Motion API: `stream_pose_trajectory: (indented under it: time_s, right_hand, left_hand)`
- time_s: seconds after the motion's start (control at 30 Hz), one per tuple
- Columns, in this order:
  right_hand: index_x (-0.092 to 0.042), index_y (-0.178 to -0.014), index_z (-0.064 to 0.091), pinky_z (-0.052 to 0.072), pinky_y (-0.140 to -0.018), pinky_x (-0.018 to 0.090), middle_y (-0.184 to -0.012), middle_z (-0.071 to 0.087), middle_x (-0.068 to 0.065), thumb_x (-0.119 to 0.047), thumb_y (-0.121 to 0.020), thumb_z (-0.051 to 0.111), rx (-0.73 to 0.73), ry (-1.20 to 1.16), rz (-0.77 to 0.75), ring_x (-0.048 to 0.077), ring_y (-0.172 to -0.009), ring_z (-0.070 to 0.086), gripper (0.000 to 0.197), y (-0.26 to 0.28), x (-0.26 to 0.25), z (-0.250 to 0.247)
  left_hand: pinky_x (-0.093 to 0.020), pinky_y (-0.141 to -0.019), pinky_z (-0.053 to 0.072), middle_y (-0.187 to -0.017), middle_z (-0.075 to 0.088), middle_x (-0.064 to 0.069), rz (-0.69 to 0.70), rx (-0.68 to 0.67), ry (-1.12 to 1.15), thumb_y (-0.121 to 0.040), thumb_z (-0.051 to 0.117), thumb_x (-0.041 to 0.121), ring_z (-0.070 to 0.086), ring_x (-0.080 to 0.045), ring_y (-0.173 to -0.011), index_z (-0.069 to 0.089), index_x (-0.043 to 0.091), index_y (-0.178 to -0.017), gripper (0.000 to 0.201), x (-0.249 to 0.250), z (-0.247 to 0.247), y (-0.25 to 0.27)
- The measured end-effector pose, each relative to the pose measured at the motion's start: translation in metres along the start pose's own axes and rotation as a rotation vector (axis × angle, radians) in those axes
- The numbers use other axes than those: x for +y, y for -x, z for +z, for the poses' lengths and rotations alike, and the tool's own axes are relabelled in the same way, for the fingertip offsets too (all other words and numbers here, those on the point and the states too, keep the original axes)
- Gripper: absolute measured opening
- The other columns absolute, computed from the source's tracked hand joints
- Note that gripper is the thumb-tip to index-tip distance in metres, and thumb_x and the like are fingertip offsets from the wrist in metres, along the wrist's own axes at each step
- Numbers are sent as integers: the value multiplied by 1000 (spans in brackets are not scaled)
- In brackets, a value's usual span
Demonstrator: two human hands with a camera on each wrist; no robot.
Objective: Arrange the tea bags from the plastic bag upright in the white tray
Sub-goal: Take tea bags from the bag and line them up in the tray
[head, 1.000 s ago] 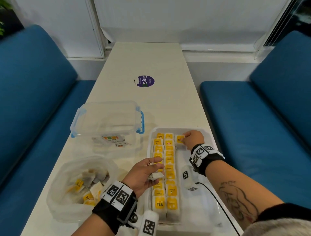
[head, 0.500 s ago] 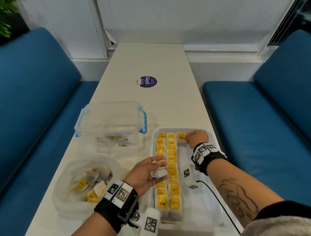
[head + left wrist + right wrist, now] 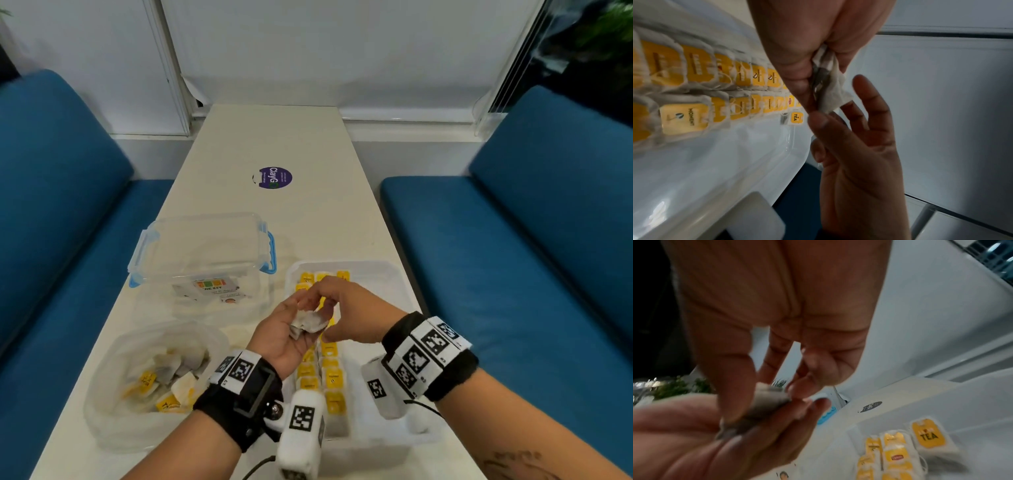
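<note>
Tea bag of crumpled white paper [image 3: 308,323] held in left hand [image 3: 286,337] above white plastic tray [image 3: 383,274], right hand [image 3: 346,310] pinching it; careless handover risks dropping it onto upright rows.

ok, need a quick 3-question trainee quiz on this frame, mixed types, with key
1. True or false: the plastic bag has no tea bags left in it.
2. Multiple choice: where is the loose tea bag right now? A) lying on the table B) held above the white tray, with both hands on it C) inside the clear lidded box
3. Fill in: the third row in the tray has only one bag so far; its yellow tag reads ____.

Key:
1. False: several are still inside.
2. B: the left hand cups it and the right hand pinches it.
3. TEA
</note>
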State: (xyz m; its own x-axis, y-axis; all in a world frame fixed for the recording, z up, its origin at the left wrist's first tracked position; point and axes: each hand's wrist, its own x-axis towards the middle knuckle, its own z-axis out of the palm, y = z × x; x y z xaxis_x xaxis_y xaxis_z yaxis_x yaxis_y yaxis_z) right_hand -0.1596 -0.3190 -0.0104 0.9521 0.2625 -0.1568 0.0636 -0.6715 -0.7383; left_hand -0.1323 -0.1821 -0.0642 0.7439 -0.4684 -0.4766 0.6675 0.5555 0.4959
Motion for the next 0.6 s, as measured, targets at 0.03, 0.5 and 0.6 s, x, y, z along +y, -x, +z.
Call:
stream_pose_trajectory:
  time_s: [0.03, 0.5, 0.6]
  right_hand:
    - [-17, -99, 66, 44, -69, 13, -90, 53, -6, 0, -68, 74, 35, 43, 5, 1, -70, 47, 36, 0, 2, 3]
    - [-12, -83, 55, 48, -48, 23, -78, 62, 7, 6, -81, 61, 222, -667, 329, 13, -64, 60, 19, 6, 22, 11]
    - [-21, -93, 62, 42, -53, 14, -85, 62, -5, 1, -76, 64, 279, -449, 287, 8, -67, 52, 28, 3, 21, 8]
  left_hand:
    - [-30, -55, 59, -97, 69, -13, 0, 16, 2, -100, 35, 19, 72, -23, -71, 45, 4, -131, 36, 0, 1, 1]
    - [-13, -41, 41, -66, 65, 2, 97, 55, -378, -87, 60, 14, 60, -8, -63, 56, 15, -77, 11, -3, 3, 6]
    - [-14, -39, 31, -63, 51, -1, 184, 85, -582, -86, 63, 12, 46, -8, -54, 54, 13, -72, 17, 3, 5, 5]
